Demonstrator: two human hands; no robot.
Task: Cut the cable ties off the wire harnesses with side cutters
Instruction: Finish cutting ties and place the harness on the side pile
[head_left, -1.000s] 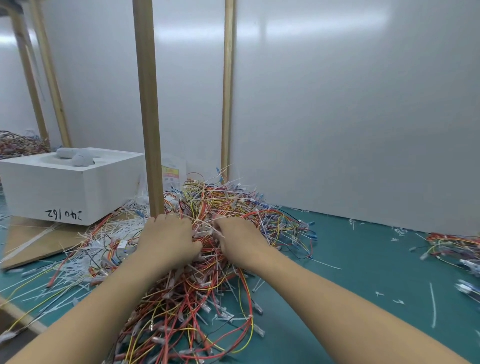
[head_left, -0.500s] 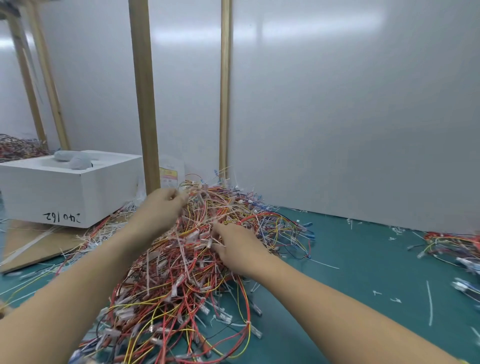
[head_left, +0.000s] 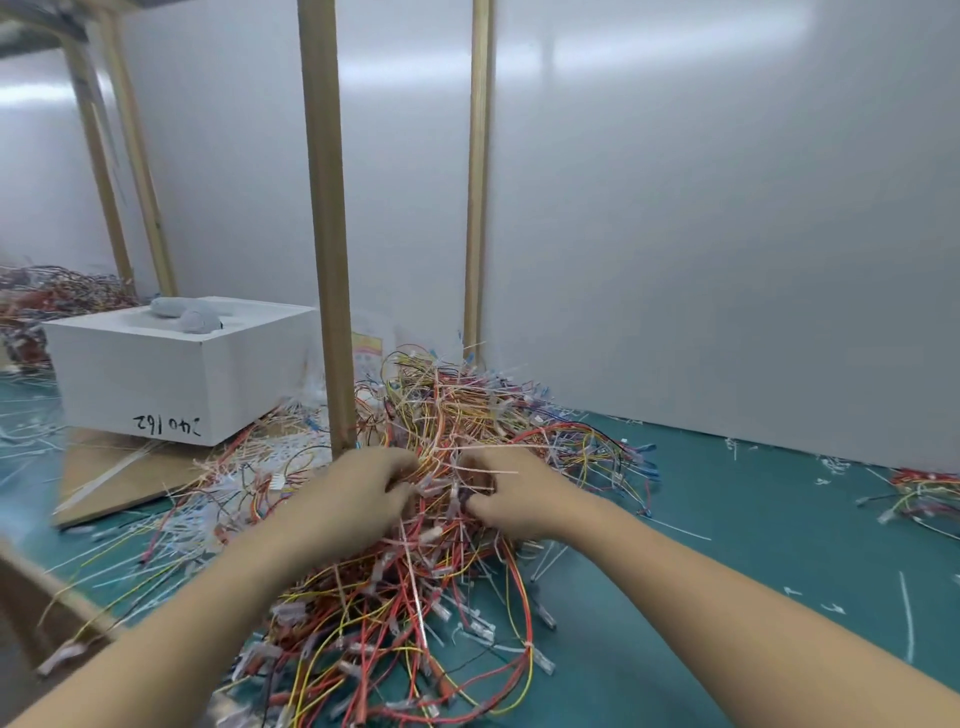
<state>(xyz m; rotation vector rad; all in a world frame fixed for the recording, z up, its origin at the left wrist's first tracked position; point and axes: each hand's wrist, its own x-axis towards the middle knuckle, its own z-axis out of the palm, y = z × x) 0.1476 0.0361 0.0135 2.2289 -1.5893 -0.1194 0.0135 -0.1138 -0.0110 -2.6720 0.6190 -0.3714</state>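
A big white wall (head_left: 727, 208) stands at the far side. In front of it lies a green table (head_left: 753, 545). A large heap of wire harnesses (head_left: 441, 613) sits in the middle of the table and reaches from the near edge back to the wall. The wires are red, yellow, orange and blue, all tangled. Thin white cable ties (head_left: 491, 472) stick out of the heap. Two wooden posts (head_left: 324, 208) stand up behind the heap. A white box (head_left: 156, 374) sits on the far left, on a sheet of brown cardboard (head_left: 114, 473), and a grey thing (head_left: 187, 314) lies on top of the box.

Both hands are on top of the heap, close together. The left hand (head_left: 353, 493) has its fingers curled into the wires and grips them. The right hand (head_left: 519, 493) has its fingers curled round some wires too.

A smaller bunch of wires (head_left: 924, 493) lies far off to the right. Little white cut bits (head_left: 906, 613) lie on the table on the right.
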